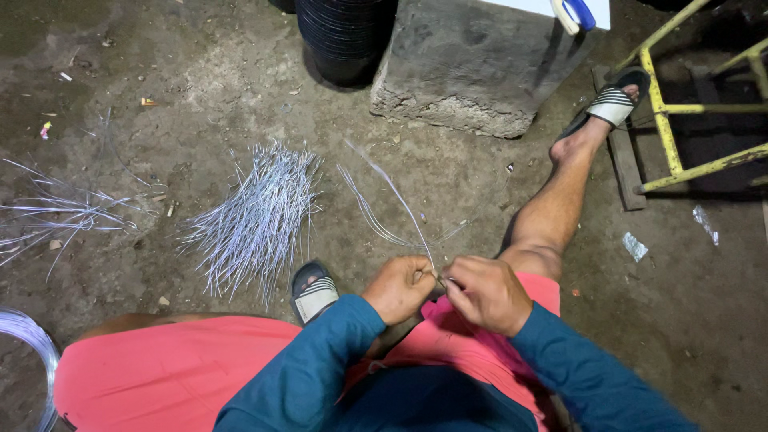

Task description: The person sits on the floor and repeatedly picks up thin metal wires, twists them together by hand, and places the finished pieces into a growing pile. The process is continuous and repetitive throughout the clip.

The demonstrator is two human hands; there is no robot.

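Wire strands: we find a few thin pale strands held at one end between both hands, above the lap; they arc up and away over the dirt floor.
Left hand: we note fingers curled narrow, pinching the strands' near end.
Right hand: we note fingers closed tight on the same end, touching the left hand's fingertips.
Cut wire pile: we record a fanned heap of short pale wires on the floor, left of the hands, well apart from them.
Loose wires: a thinner scatter lies at the far left.
Sandal: striped, just beside the left hand.
Concrete block: stands beyond the held strands.
Black buckets: stacked, touching the block's left side as far as we can tell.
Yellow frame: metal, at the far right beside the outstretched foot.
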